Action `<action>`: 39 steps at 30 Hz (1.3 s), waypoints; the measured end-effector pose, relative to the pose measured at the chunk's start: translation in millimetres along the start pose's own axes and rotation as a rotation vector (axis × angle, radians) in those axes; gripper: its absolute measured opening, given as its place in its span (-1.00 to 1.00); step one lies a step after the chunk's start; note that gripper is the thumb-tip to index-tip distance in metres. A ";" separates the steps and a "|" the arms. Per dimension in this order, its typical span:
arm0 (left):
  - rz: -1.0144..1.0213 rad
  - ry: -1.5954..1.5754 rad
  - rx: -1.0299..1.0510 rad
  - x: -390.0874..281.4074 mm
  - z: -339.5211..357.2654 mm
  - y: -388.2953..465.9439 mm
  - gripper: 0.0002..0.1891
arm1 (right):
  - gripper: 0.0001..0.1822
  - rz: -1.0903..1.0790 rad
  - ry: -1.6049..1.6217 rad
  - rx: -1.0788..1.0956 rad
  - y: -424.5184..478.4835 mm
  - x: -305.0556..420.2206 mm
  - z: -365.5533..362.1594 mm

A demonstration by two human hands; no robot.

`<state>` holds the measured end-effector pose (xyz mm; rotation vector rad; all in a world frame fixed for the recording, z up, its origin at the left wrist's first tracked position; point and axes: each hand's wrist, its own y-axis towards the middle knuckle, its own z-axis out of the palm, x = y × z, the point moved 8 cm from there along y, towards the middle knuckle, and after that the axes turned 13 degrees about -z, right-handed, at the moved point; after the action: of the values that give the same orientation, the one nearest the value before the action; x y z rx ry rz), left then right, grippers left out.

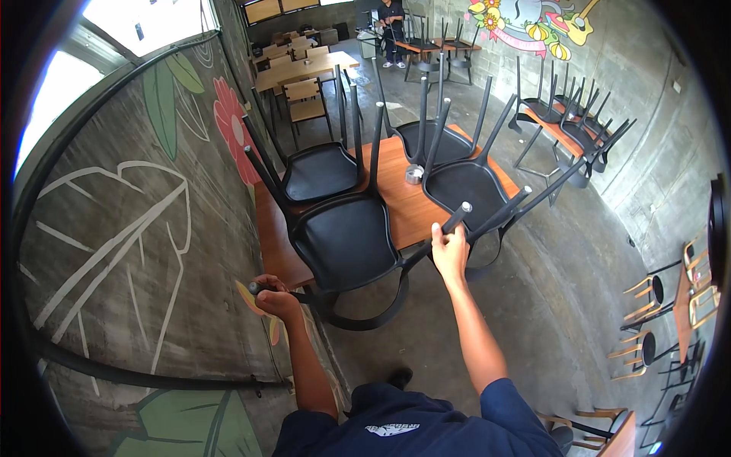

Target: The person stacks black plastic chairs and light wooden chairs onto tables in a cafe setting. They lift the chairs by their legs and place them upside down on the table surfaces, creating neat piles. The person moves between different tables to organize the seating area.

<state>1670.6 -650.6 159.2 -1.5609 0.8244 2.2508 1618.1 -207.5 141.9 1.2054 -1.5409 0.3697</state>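
A black plastic chair (pixel 345 243) rests upside down at the near end of a brown wooden table (pixel 408 200), its curved backrest hanging past the table's edge. My left hand (pixel 273 297) is closed around one of its legs, low at the left. Around another leg, to the right, my right hand (pixel 451 248) is closed. Three more upturned black chairs share the tabletop: one at the far left (pixel 322 171), one at the back (pixel 437 141) and one at the right (pixel 471 191). A small round metal ashtray (pixel 414 174) stands among them.
A painted concrete wall (pixel 114 257) runs close along my left side. At the right back, another table (pixel 554 134) bears upturned chairs. Light wooden tables (pixel 308 67) and chairs stand at the far left. A person (pixel 391 28) stands at the back. Stools (pixel 645 348) line the right side.
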 end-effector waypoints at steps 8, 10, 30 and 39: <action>0.039 0.018 0.093 13.0 19.4 3.4 -0.10 | -0.67 -0.022 0.095 0.041 29.9 -7.8 7.7; 0.060 0.012 0.109 8.8 25.7 4.4 -0.13 | -0.56 -0.068 0.032 0.149 37.7 -11.3 12.1; -0.514 0.509 0.885 243.5 4.0 -236.6 -0.29 | -0.44 0.256 0.188 -0.198 -265.0 -159.4 -240.8; -0.528 0.014 2.369 -7.1 67.9 -609.6 -0.19 | -0.44 0.164 0.234 -1.290 -515.3 -107.4 -457.6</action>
<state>1942.6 -123.1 4.2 -0.2741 1.5658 -0.0448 2284.7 -33.6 33.0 0.0193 -1.2593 -0.3640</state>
